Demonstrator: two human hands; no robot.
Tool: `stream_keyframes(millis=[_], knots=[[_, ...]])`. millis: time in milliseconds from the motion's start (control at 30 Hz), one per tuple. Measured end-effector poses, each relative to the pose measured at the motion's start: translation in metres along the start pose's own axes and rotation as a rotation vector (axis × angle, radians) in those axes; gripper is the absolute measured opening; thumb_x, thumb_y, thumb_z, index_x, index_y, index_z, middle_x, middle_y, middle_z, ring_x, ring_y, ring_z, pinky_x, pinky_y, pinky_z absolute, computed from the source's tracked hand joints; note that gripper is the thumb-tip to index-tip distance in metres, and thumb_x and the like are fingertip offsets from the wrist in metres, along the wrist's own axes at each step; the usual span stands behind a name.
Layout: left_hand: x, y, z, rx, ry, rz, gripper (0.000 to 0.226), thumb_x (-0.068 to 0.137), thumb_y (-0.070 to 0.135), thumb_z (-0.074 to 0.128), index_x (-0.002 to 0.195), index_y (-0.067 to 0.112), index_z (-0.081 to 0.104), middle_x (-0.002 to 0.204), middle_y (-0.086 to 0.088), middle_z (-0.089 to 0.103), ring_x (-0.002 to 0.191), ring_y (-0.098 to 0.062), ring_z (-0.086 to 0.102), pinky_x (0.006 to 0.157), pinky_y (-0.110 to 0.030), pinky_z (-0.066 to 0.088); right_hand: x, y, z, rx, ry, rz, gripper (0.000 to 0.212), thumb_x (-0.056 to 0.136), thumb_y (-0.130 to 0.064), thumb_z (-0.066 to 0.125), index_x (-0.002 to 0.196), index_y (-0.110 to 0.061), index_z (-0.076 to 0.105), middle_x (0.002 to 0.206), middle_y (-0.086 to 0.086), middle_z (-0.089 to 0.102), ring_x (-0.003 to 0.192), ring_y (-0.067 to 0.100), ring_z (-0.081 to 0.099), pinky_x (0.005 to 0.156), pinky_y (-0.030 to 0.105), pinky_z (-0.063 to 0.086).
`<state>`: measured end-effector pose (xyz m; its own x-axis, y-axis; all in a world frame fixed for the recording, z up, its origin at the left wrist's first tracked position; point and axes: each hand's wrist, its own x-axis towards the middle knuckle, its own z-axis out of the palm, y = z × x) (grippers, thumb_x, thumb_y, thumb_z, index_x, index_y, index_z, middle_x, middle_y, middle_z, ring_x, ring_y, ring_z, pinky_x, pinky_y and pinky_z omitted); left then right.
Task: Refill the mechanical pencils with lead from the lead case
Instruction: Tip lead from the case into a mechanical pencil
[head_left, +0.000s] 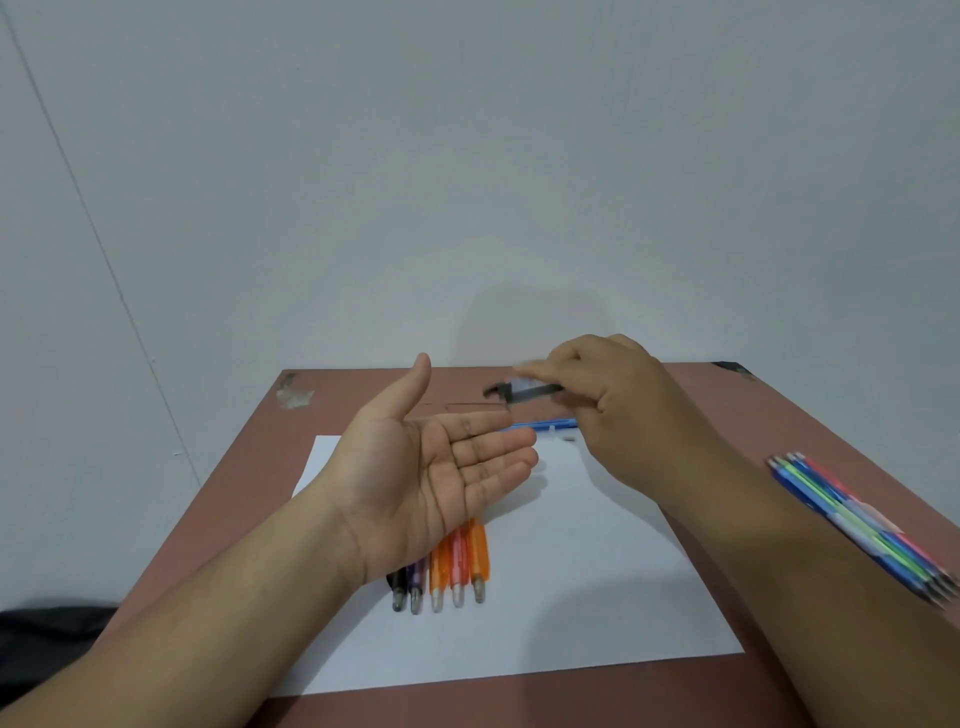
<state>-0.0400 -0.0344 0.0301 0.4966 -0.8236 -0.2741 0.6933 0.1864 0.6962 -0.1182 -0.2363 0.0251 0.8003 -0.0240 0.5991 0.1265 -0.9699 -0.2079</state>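
My left hand (441, 467) is held flat, palm up, fingers straight, above the white sheet (571, 571). My right hand (613, 410) grips a dark lead case (524, 391), tipped on its side with its open end toward my left palm; the case is motion-blurred. A blue mechanical pencil (545, 425) lies on the sheet beneath the case, partly hidden by both hands. Several pencils in black, purple, orange and pink (447, 571) lie side by side under my left wrist, tips toward me.
A bundle of blue, green and red pencils (862, 525) lies at the right edge of the reddish-brown table (753, 426). The wall stands right behind the table's far edge. Dark cloth (47, 629) sits at the lower left.
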Motion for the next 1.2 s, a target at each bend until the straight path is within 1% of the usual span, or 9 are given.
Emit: stream_keyframes(millis=[133, 233, 333, 433, 500, 633, 767, 900, 1200], knots=[[0.0, 0.0, 0.0, -0.003, 0.01, 0.007, 0.088, 0.092, 0.067, 0.046, 0.135, -0.01, 0.051, 0.125, -0.03, 0.064, 0.115, -0.041, 0.066, 0.1, -0.044, 0.05, 0.002, 0.004, -0.001, 0.091, 0.007, 0.075, 0.076, 0.097, -0.001, 0.057, 0.148, -0.054, 0.037, 0.106, -0.015, 0.061, 0.099, 0.014, 0.051, 0.084, 0.022, 0.045], [0.0, 0.0, 0.0, -0.009, 0.019, 0.011, 0.087, 0.092, 0.066, 0.047, 0.134, -0.01, 0.051, 0.124, -0.03, 0.065, 0.113, -0.041, 0.066, 0.1, -0.044, 0.051, -0.001, 0.003, 0.001, -0.004, 0.009, -0.015, 0.067, 0.09, 0.008, 0.059, 0.138, -0.039, 0.06, 0.107, -0.012, 0.063, 0.098, 0.022, 0.054, 0.083, 0.026, 0.046], [0.001, -0.001, -0.001, -0.007, 0.0, 0.005, 0.086, 0.093, 0.066, 0.046, 0.135, -0.009, 0.051, 0.125, -0.029, 0.065, 0.114, -0.04, 0.066, 0.097, -0.044, 0.055, 0.0, 0.004, 0.0, 0.068, -0.002, 0.078, 0.073, 0.096, -0.001, 0.058, 0.148, -0.049, 0.042, 0.108, -0.013, 0.062, 0.099, 0.014, 0.049, 0.087, 0.025, 0.046], [0.001, -0.001, -0.002, 0.001, -0.003, 0.026, 0.082, 0.094, 0.064, 0.046, 0.132, -0.008, 0.053, 0.123, -0.029, 0.066, 0.112, -0.04, 0.068, 0.095, -0.045, 0.056, -0.002, 0.003, 0.002, -0.007, -0.002, 0.027, 0.06, 0.094, 0.005, 0.059, 0.138, -0.036, 0.061, 0.111, -0.01, 0.064, 0.1, 0.018, 0.051, 0.09, 0.035, 0.05], [0.002, -0.002, -0.002, 0.047, 0.02, 0.07, 0.075, 0.096, 0.061, 0.044, 0.128, -0.006, 0.058, 0.119, -0.028, 0.068, 0.108, -0.038, 0.069, 0.095, -0.044, 0.056, -0.001, 0.006, 0.001, 0.003, -0.012, 0.043, 0.054, 0.096, 0.002, 0.059, 0.137, -0.033, 0.062, 0.112, -0.008, 0.065, 0.103, 0.019, 0.054, 0.091, 0.032, 0.048], [0.01, -0.007, -0.005, 0.401, 0.217, 0.335, 0.04, 0.1, 0.04, 0.055, 0.113, 0.005, 0.069, 0.101, -0.016, 0.074, 0.087, -0.026, 0.072, 0.082, -0.037, 0.059, -0.001, 0.004, 0.001, 0.001, -0.012, 0.062, 0.052, 0.097, 0.001, 0.056, 0.136, -0.033, 0.064, 0.112, -0.011, 0.064, 0.104, 0.015, 0.052, 0.09, 0.025, 0.043], [0.006, -0.008, -0.007, 0.829, 0.351, 0.526, 0.009, 0.094, 0.022, 0.068, 0.099, 0.018, 0.074, 0.089, -0.002, 0.076, 0.082, -0.018, 0.073, 0.076, -0.028, 0.06, -0.001, 0.001, 0.0, 0.001, -0.028, 0.094, 0.05, 0.099, -0.003, 0.056, 0.137, -0.035, 0.061, 0.113, -0.017, 0.06, 0.105, 0.01, 0.049, 0.091, 0.02, 0.042], [0.004, -0.007, -0.005, 0.831, 0.349, 0.563, 0.007, 0.093, 0.02, 0.07, 0.095, 0.018, 0.076, 0.085, 0.0, 0.076, 0.077, -0.014, 0.072, 0.067, -0.019, 0.057, -0.001, -0.003, 0.0, 0.008, -0.03, 0.07, 0.05, 0.098, -0.003, 0.057, 0.138, -0.033, 0.062, 0.114, -0.012, 0.063, 0.105, 0.013, 0.052, 0.09, 0.02, 0.041], [0.007, -0.007, -0.006, 0.785, 0.368, 0.615, 0.011, 0.095, 0.019, 0.067, 0.092, 0.014, 0.076, 0.082, -0.003, 0.076, 0.069, -0.012, 0.07, 0.065, -0.023, 0.058, -0.001, -0.007, 0.001, 0.011, -0.049, 0.063, 0.05, 0.099, -0.002, 0.057, 0.138, -0.033, 0.061, 0.113, -0.012, 0.062, 0.104, 0.011, 0.05, 0.088, 0.015, 0.038]])
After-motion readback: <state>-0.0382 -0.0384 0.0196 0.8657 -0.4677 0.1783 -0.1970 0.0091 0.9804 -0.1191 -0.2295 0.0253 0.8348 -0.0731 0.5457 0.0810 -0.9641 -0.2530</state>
